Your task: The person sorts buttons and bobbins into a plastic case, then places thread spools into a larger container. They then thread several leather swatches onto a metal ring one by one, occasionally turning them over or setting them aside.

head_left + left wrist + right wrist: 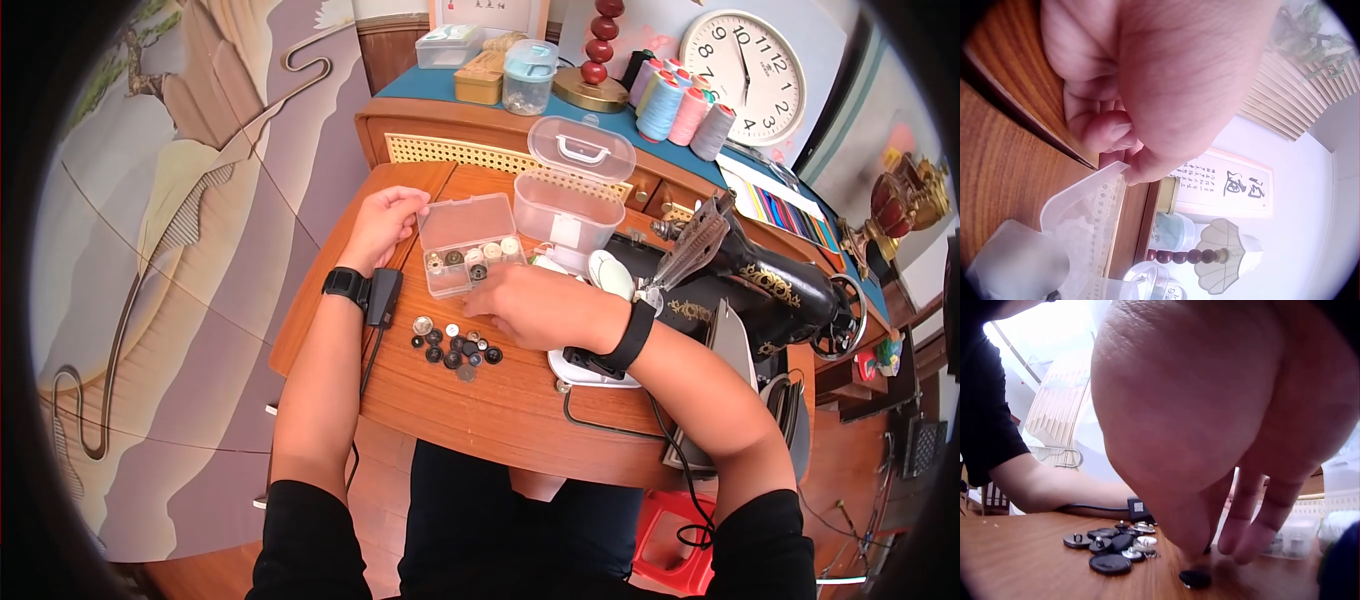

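My left hand (pixel 384 226) pinches the upper left corner of the raised lid (pixel 466 222) of a clear plastic compartment box (pixel 449 285); the left wrist view shows thumb and finger on that lid corner (pixel 1085 182). Light and dark buttons (pixel 494 250) sit in its compartments. Over the box's front edge, my right hand (pixel 535 305) points its fingers down beside a pile of mostly black buttons (pixel 455 350). In the right wrist view the thumb hangs just above a black button (pixel 1195 579). A dark sliver shows by the thumb tip; I cannot tell whether it is held.
An open clear case (pixel 568 205) stands behind the box. A black sewing machine (pixel 770 285) fills the right side. Next to my left wrist lies a black adapter (pixel 384 298) with its cable. Thread spools (pixel 660 108) and a clock (pixel 745 75) stand at the back.
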`<state>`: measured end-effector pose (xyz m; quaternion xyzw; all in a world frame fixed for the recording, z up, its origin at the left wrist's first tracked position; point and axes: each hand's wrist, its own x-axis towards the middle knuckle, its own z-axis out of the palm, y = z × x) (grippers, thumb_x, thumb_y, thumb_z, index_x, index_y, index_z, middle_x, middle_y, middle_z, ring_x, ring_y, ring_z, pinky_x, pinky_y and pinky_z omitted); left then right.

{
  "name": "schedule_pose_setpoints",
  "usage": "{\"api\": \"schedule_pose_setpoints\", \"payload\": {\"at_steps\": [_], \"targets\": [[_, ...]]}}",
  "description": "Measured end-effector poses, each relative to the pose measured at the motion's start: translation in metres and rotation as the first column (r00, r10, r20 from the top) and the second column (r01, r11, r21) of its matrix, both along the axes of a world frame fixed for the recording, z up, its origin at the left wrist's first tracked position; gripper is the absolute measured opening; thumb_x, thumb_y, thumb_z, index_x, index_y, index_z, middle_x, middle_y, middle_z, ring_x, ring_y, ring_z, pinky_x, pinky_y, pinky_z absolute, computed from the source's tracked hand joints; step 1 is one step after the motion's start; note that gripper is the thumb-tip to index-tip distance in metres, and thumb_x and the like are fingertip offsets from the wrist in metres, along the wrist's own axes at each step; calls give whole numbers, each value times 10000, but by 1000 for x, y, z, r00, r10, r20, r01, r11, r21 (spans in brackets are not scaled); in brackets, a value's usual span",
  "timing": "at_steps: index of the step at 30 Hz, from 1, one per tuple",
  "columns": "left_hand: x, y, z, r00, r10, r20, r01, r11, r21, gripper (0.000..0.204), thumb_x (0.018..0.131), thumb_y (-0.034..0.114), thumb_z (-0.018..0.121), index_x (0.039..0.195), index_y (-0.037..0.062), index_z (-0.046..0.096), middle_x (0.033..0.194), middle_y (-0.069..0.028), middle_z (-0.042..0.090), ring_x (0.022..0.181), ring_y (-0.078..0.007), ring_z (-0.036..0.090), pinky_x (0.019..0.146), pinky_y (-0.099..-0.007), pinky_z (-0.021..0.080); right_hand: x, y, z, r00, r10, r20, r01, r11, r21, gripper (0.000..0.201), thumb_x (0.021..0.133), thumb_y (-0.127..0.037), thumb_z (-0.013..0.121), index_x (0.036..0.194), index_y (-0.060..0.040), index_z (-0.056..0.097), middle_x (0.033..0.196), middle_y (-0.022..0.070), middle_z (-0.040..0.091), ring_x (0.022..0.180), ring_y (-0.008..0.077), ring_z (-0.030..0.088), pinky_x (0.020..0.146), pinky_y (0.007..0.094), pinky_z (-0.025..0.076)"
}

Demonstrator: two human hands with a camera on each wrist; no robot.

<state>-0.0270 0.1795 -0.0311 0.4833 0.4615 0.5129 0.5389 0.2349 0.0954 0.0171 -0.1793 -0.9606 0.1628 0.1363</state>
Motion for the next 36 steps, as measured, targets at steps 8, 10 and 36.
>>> {"api": "schedule_pose_setpoints", "payload": {"at_steps": [8,10,36], "targets": [[-3,2,-3,1000,-14,17,14,1000,2,114,927,83,681,1016,13,692,849,-14,674,662,-28,493,545,-171,381,0,-1,2,998,-31,-53,30,999,-26,109,748,31,671,855,20,684,841,207,661,884,390,661,792,455,549],[-3,2,-3,999,-22,24,22,1000,10,115,927,83,680,1018,14,694,853,-14,674,662,-28,492,550,-170,382,1,-2,4,997,-52,-60,48,997,-66,105,744,38,669,848,26,681,835,211,654,886,390,661,787,449,546],[-1,-2,2,1000,-11,0,11,1000,3,121,931,103,691,1015,17,697,857,-13,674,675,-30,498,559,-175,388,28,36,19,927,-366,-83,365,931,-29,102,748,27,691,847,32,715,837,186,705,787,345,702,735,389,568]]}}
